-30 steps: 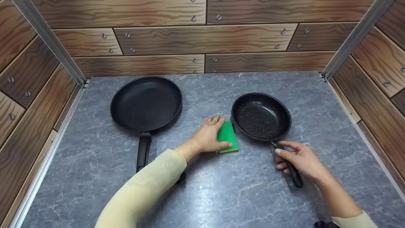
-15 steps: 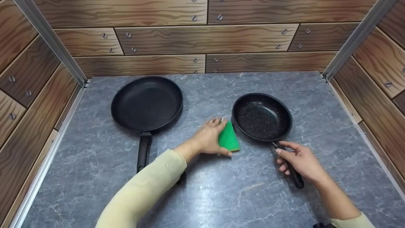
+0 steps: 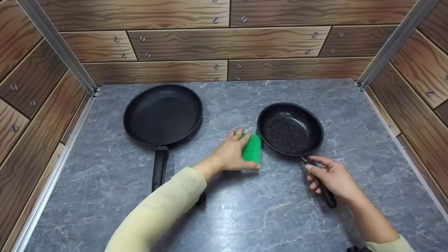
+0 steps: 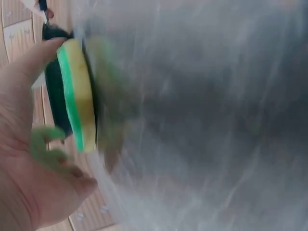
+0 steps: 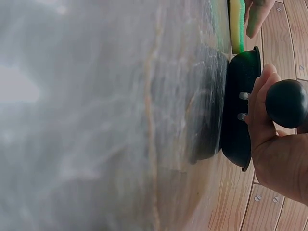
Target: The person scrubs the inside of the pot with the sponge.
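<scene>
A green scouring sponge [image 3: 252,150] lies green side up on the tabletop, beside a small speckled frying pan [image 3: 285,134]. My left hand [image 3: 231,155] spans it, thumb at its near end and fingers around its far end. In the left wrist view the thumb [image 4: 36,60] touches one end of the sponge [image 4: 85,101], whose yellow side faces the table; a gap shows between the lowest fingertip and the other end. My right hand [image 3: 336,178] holds the small pan's black handle [image 3: 326,194], thumb on top near the pan body.
A larger black frying pan [image 3: 162,115] stands at the left, its handle [image 3: 159,168] toward me and partly behind my left sleeve [image 3: 161,206]. Wood-patterned walls [image 3: 224,43] with metal corner posts enclose the grey marbled table [image 3: 245,217].
My left thumb has moved from the sponge's top to its near edge, and the sponge has turned slightly. The right hand and both pans stay in place.
</scene>
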Demonstrator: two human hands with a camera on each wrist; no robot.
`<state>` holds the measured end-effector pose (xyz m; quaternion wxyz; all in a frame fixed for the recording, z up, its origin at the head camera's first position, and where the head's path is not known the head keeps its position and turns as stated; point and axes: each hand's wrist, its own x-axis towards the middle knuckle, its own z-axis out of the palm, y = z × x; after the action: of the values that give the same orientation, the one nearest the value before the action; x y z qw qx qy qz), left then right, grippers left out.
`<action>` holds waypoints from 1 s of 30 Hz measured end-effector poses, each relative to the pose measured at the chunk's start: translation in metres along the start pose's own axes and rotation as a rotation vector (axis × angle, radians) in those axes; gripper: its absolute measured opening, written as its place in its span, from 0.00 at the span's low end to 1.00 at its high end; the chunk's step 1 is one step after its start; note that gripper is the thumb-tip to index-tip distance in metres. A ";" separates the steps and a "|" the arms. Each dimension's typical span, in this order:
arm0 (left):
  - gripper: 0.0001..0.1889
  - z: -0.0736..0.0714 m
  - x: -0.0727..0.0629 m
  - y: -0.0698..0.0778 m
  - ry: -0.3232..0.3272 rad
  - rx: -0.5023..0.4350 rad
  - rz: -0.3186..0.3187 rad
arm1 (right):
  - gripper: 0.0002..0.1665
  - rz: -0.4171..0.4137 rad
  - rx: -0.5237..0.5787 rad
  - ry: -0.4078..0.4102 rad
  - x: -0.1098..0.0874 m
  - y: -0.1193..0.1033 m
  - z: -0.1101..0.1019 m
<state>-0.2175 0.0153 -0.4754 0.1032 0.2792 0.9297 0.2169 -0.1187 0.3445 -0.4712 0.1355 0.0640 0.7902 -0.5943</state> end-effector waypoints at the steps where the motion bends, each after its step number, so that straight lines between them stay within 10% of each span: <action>1: 0.62 0.002 -0.001 0.003 0.020 -0.018 -0.022 | 0.40 -0.004 -0.002 0.001 0.000 0.000 0.000; 9: 0.57 0.016 0.000 0.017 0.046 -0.040 -0.136 | 0.40 -0.009 0.004 -0.003 0.001 0.002 0.000; 30: 0.41 -0.005 -0.001 -0.010 -0.040 -0.031 0.067 | 0.40 -0.009 0.011 -0.016 -0.001 -0.001 0.000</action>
<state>-0.2230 0.0059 -0.4758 0.1187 0.3128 0.9142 0.2289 -0.1183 0.3439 -0.4703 0.1387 0.0564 0.7861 -0.5997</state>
